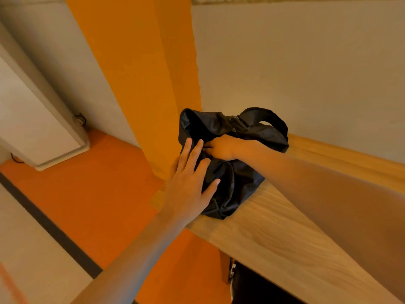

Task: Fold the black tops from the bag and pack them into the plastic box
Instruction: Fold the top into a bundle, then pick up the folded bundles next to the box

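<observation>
Bag (232, 159): on tabletop (285, 233), at its far left corner, close against wall (306, 73); carrying strap (265, 116) at far right of bag, mouth opening at far left. Left hand (190, 183): flat against near left side of bag, at tabletop edge. Right hand (221, 148): on top of bag, beyond left hand, closed on fabric. Floor (87, 194): below and left of tabletop. Wall-mounted unit (37, 119): far left, well apart from bag.
</observation>
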